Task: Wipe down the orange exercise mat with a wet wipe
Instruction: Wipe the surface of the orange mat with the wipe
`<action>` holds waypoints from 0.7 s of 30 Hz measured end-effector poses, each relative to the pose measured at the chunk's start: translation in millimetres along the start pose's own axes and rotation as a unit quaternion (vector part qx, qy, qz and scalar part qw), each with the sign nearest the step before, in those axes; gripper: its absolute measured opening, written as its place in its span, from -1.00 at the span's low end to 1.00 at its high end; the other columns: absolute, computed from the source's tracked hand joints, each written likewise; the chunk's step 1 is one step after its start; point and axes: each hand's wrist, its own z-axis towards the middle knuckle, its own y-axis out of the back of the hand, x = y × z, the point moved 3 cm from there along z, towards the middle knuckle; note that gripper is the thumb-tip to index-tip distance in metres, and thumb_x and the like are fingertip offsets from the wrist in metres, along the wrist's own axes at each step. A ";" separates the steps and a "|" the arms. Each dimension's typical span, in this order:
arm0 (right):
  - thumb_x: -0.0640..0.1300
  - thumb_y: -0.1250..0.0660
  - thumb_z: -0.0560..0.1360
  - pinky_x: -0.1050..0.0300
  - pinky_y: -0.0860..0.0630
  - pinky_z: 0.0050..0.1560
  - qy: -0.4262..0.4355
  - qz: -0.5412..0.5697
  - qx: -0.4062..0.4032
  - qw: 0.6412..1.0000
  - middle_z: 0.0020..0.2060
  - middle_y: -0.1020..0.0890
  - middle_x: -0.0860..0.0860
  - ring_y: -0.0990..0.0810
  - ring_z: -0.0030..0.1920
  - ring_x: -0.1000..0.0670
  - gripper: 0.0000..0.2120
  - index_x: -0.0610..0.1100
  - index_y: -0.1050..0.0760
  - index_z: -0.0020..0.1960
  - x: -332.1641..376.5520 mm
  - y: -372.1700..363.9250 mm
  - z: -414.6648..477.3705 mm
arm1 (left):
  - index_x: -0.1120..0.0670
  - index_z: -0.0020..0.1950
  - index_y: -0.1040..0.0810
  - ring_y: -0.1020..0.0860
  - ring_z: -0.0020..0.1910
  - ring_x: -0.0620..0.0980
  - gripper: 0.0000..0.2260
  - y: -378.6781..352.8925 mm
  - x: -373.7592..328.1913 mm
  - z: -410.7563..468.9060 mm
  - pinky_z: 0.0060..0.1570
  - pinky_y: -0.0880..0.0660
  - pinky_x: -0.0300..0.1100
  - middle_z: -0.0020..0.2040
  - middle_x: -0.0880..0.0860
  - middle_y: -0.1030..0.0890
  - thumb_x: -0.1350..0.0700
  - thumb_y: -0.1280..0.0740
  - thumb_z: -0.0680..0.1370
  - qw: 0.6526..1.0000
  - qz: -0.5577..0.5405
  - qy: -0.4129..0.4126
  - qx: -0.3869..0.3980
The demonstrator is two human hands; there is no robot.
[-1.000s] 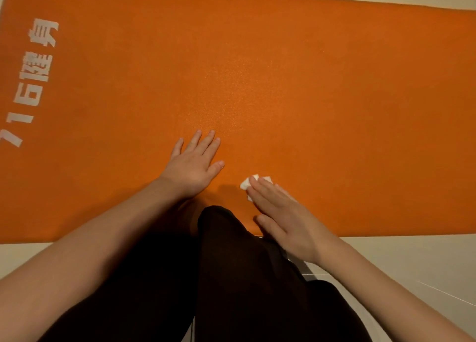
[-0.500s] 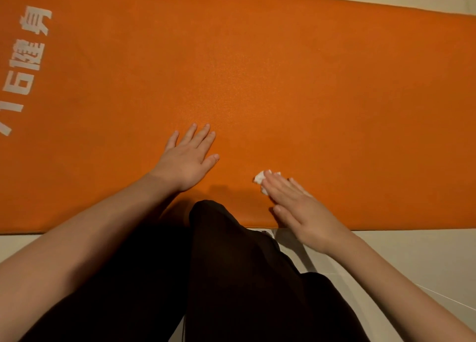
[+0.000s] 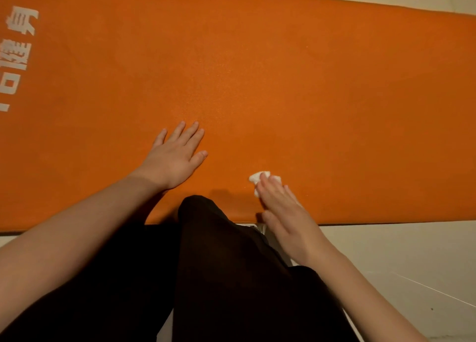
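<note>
Pale tiled floor along the near and far edges of the view; orange exercise mat laid flat across it, running left to right and filling most of the frame; white printed lettering at the mat's left end, partly cut off by the frame edge.

Left hand palm down on the mat, near its front edge; fingers straight and slightly spread, thumb out to the side; nothing held, just flat contact with the surface.

Right hand to the right of it and a little nearer the mat's front edge, the heel of the hand over the edge itself; fingers extended and close together, pressing down on the wet wipe; no curl round it that I can see. Wipe is white and crumpled, lying on the mat under the fingertips, part of it showing past them on the far left side.

Knee in dark trousers between the two forearms, its tip overlapping the mat's front edge.
</note>
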 end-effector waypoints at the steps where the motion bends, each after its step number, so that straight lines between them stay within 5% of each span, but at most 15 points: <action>1: 0.28 0.11 0.60 0.23 0.18 0.53 0.023 0.006 0.003 1.000 0.56 -0.02 0.13 0.12 0.55 0.22 -0.39 0.00 -0.02 0.55 1.8 -2.9 -9.5 | -0.03 0.61 0.14 0.23 0.57 -0.06 -0.46 0.3 0.0 -0.2 0.52 0.26 0.04 0.61 -0.07 0.18 -0.17 0.12 0.67 1.000 0.001 0.001 0.000; 8: 0.28 0.24 0.50 0.24 0.25 0.53 -0.057 -0.043 -0.016 0.997 0.53 0.13 0.20 0.21 0.53 0.23 -0.37 0.09 0.11 0.53 -22.8 12.6 -3.8 | -0.04 0.61 0.15 0.22 0.57 -0.06 -0.46 3.7 -2.4 0.0 0.53 0.24 0.03 0.61 -0.07 0.18 -0.18 0.15 0.66 1.000 0.022 0.012 0.006; 15: 0.41 0.28 0.52 0.25 0.20 0.53 -0.013 -0.036 0.007 0.999 0.53 0.08 0.26 0.17 0.52 0.28 -0.33 0.12 0.06 0.54 -18.4 7.6 -23.6 | -0.02 0.61 0.14 0.20 0.58 -0.03 -0.47 7.9 -6.7 -3.1 0.53 0.18 0.06 0.61 -0.06 0.18 -0.15 0.12 0.68 0.999 0.031 0.027 0.028; 21: 0.25 0.16 0.63 0.29 0.38 0.44 -0.089 -0.081 0.000 0.993 0.49 0.28 0.19 0.36 0.50 0.18 -0.40 0.02 0.23 0.56 -11.6 8.6 8.0 | 0.03 0.62 0.13 0.20 0.58 0.02 -0.42 4.0 -19.8 -0.7 0.51 0.18 0.12 0.61 -0.03 0.19 -0.20 0.10 0.67 0.997 0.011 0.071 0.034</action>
